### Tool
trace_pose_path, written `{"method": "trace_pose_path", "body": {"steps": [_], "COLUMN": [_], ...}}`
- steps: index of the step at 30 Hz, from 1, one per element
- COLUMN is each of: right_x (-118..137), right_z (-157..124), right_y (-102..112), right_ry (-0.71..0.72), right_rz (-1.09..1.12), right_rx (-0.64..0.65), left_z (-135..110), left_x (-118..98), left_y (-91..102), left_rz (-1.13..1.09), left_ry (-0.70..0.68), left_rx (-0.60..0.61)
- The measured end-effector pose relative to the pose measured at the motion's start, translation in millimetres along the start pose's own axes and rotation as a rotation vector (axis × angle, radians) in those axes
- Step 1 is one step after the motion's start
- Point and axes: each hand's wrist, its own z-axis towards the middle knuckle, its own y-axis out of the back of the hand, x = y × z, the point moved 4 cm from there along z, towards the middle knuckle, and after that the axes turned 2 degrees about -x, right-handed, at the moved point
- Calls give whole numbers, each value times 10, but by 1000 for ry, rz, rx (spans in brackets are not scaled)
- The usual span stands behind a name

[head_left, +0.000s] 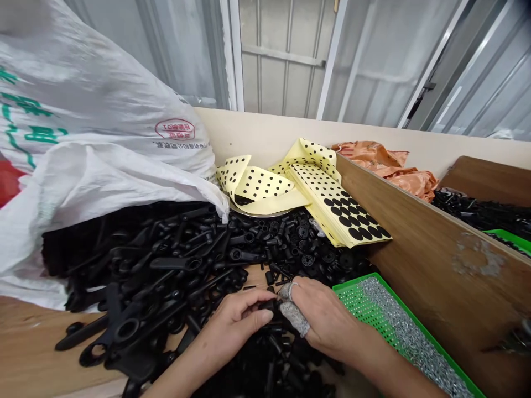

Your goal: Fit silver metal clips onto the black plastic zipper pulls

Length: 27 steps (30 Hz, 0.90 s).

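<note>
Pinching a small black plastic part [269,305] between thumb and fingers, the left hand [232,326] held it against the right hand [327,320], which curled close, though whether it gripped too could not be told (grey knitted covers [293,315] wrapped its fingers, probably for protection). Both hands sat at the near edge of a heap of black plastic parts [166,260], with a green tray [354,288] beside that heap, within easy reach.
</note>
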Motion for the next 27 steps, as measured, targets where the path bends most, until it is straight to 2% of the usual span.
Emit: {"method": "trace_pose_path", "body": {"steps": [8,14,19,22,27], "right_x": [145,184,188,212,309], "right_z": [-97,-182,-261,-324,-351], "right_y": [46,49,22,-8,-17], "right_ry": [61,34,-4,-50,-233], "right_rz": [-129,127,317,426,659], "right_rx": [60,144,125,133,103], "left_z": [-93,-216,-303,-382,-545], "left_x": [-81,-115,-109,-145,-206], "left_y": [-35,-69,-127,-151,-154], "left_rz": [-30,-99,-117,-30,136], "left_ry": [-30,-40,13,-75,-350], "left_rx": [30,17,-3,-39,-142]}}
